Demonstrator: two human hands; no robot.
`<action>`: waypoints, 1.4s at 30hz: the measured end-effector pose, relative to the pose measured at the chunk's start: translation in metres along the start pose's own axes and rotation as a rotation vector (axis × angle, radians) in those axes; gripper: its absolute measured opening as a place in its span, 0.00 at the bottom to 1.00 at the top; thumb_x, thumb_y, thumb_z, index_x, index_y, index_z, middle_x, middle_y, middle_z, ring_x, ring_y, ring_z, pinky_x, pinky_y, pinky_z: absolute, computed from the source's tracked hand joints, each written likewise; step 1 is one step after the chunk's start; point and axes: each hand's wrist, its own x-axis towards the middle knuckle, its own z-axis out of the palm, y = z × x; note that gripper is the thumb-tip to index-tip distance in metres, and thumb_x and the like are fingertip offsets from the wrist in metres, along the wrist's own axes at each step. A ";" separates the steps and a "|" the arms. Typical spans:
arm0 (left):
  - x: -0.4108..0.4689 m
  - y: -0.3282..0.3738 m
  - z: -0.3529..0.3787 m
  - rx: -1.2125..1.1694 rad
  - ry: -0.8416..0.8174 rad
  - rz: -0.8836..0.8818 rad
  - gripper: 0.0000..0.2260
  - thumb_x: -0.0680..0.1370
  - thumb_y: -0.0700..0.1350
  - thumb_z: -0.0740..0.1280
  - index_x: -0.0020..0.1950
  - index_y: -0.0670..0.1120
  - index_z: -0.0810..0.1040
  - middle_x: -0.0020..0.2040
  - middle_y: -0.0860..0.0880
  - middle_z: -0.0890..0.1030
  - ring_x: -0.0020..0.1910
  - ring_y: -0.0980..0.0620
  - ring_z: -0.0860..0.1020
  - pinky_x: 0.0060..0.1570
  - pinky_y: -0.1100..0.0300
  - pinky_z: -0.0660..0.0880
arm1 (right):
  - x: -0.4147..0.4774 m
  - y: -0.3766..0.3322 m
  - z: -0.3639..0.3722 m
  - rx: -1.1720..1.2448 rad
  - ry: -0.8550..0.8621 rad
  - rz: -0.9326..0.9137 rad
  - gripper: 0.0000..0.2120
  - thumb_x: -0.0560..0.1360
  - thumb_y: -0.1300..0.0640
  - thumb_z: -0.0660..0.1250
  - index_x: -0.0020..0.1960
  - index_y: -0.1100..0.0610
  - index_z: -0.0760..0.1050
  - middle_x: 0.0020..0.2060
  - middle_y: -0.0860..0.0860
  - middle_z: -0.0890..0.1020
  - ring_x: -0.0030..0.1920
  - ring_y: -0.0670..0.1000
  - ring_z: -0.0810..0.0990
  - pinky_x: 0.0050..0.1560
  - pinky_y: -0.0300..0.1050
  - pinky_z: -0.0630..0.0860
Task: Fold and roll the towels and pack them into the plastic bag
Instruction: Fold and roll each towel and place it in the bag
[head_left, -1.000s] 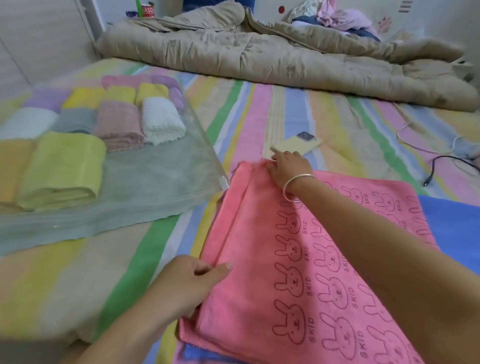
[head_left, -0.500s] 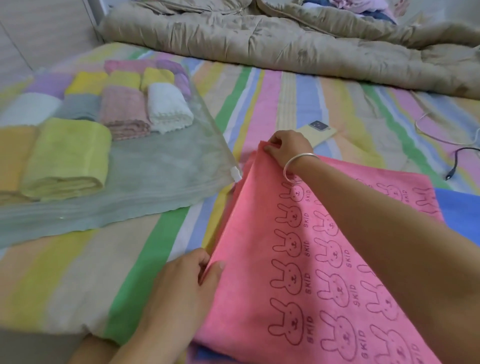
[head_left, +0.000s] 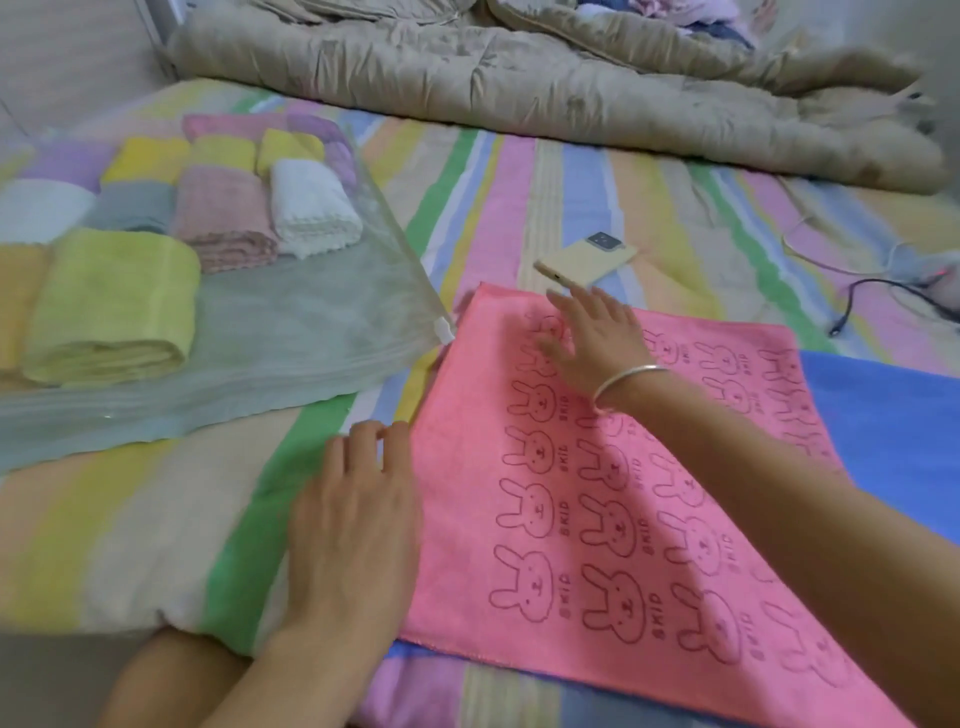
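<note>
Lying flat on the striped bedsheet (head_left: 156, 519), the pink towel (head_left: 571, 545) has the right hand (head_left: 592, 338) pressed on its far corner, fingers spread straight, while the left hand (head_left: 358, 509) rests flat, fingers relaxed, at its left edge. Rolled towels (head_left: 114, 301) sit inside the plastic bag (head_left: 311, 353) to the left.

Soft, even, moderately bright light, as I viewed it. A faint shadow lay on the pink towel (head_left: 519, 525) under the right forearm; the left hand (head_left: 353, 514) and right hand (head_left: 595, 338) were motion-blurred; the quilt (head_left: 519, 88) looked soft, frame edges bowed
</note>
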 end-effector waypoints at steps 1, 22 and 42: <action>-0.001 0.007 0.005 -0.039 0.049 0.084 0.22 0.65 0.38 0.75 0.58 0.42 0.78 0.55 0.42 0.79 0.51 0.40 0.79 0.42 0.48 0.77 | -0.030 0.011 -0.005 -0.042 -0.063 0.030 0.31 0.79 0.38 0.49 0.78 0.47 0.48 0.78 0.50 0.48 0.77 0.54 0.44 0.75 0.58 0.44; -0.071 0.180 -0.003 -0.649 -0.270 0.560 0.17 0.77 0.40 0.56 0.64 0.50 0.76 0.61 0.54 0.79 0.59 0.55 0.77 0.61 0.57 0.73 | -0.314 0.125 -0.042 1.237 0.345 0.889 0.10 0.78 0.66 0.61 0.58 0.58 0.72 0.47 0.56 0.80 0.39 0.52 0.81 0.34 0.40 0.81; -0.064 0.312 -0.014 -0.124 -0.431 0.373 0.22 0.76 0.60 0.64 0.60 0.45 0.74 0.57 0.45 0.78 0.58 0.44 0.77 0.43 0.57 0.65 | -0.254 0.169 -0.073 1.640 -0.080 0.917 0.26 0.81 0.42 0.52 0.55 0.62 0.77 0.51 0.62 0.81 0.49 0.58 0.82 0.50 0.50 0.78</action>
